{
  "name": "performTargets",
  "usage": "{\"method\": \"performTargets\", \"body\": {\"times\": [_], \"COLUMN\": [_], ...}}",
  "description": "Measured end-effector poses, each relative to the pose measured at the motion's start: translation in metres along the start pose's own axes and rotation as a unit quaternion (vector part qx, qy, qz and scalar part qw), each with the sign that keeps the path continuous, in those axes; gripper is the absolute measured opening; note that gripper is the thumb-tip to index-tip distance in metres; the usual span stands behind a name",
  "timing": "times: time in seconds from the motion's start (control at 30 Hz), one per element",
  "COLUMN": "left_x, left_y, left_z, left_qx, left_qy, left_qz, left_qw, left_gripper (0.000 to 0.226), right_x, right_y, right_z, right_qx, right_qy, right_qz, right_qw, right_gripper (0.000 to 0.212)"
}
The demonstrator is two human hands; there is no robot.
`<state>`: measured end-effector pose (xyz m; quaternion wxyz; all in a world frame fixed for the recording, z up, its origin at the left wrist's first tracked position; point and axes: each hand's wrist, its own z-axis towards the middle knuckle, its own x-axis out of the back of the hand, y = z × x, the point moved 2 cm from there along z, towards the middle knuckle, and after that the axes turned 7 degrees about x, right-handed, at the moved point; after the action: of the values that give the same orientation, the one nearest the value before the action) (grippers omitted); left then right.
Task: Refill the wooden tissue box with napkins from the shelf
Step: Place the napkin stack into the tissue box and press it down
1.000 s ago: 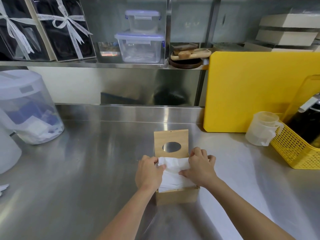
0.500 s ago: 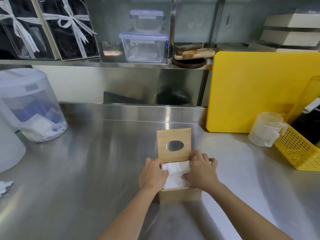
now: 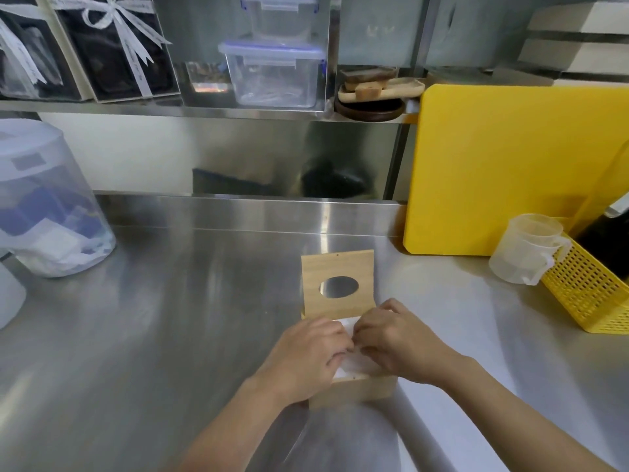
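Nearest, two bare forearms reach in from 6 o'clock and meet over the wooden box (image 3: 354, 391), which sits on the steel counter (image 3: 170, 335) just below the middle of the view. The left hand (image 3: 303, 356) lies palm down over the box's left side, fingers curled and pressed onto the white napkins (image 3: 349, 364) inside; the right hand (image 3: 394, 338) covers the right side, its fingertips bent down onto the same stack beside the left hand's. Whether either hand pinches a napkin or only presses it flat cannot be told, since the fingers hide the paper. Only thin strips of napkin show between and under the hands. At 12 o'clock from the hands the box's hinged lid (image 3: 338, 284) stands open and nearly upright, its oval slot facing the camera. Farther out at 3 o'clock a clear measuring cup (image 3: 526, 250) touches a yellow mesh basket (image 3: 585, 294). At 9 o'clock, well apart from the box, a clear lidded tub (image 3: 44, 206) holds white and blue packets. Behind the cup, at 2 o'clock, a yellow cutting board (image 3: 510, 165) leans against the back wall. Farthest, at 12 o'clock, the shelf (image 3: 170, 109) carries two stacked clear containers (image 3: 272, 73), ribboned dark boxes (image 3: 115, 46) to their left at 11 o'clock, and wooden trays (image 3: 377, 88) to their right.
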<state>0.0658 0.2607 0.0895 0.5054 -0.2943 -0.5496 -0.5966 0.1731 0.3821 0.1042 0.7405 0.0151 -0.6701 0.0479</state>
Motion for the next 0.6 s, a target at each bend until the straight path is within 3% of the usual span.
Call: {"method": "performTargets", "body": {"times": [0.1,0.2,0.3,0.37,0.43,0.5,0.6], "left_x": [0.0,0.009,0.01,0.006,0.001,-0.003,-0.009], "left_y": [-0.012,-0.014,-0.013,-0.008,-0.007,-0.012,-0.019], "left_z": [0.005,0.006,0.008,0.007,0.007,0.007,0.009], "left_qx": [0.024,0.064,0.055,-0.018,-0.058,-0.007,0.047], "left_qy": [-0.024,-0.016,0.057,0.045,-0.002,-0.055,-0.071], "left_qz": [0.071,0.184,0.158,0.104,0.11,0.123,0.156], "left_qw": [0.997,0.981,0.984,0.993,0.992,0.991,0.984], "left_gripper": [0.025,0.014,0.014,0.007,0.003,0.019,0.034], "right_x": [-0.003,0.0,-0.001,-0.003,-0.007,-0.008,-0.013], "right_y": [0.009,0.016,0.012,0.009,0.009,0.014,0.021], "right_z": [0.001,-0.002,-0.002,-0.002,-0.002,-0.001,-0.001], "right_qx": [-0.027,-0.065,0.002,0.056,0.056,0.026,-0.03], "right_qy": [0.012,0.085,0.122,0.097,0.053,0.018,-0.046], "right_qz": [-0.07,-0.089,-0.05,-0.032,-0.041,-0.055,-0.036], "right_qw": [0.997,0.99,0.991,0.993,0.996,0.998,0.998], "right_gripper": [0.003,0.02,0.01,0.009,0.012,0.01,0.021]}}
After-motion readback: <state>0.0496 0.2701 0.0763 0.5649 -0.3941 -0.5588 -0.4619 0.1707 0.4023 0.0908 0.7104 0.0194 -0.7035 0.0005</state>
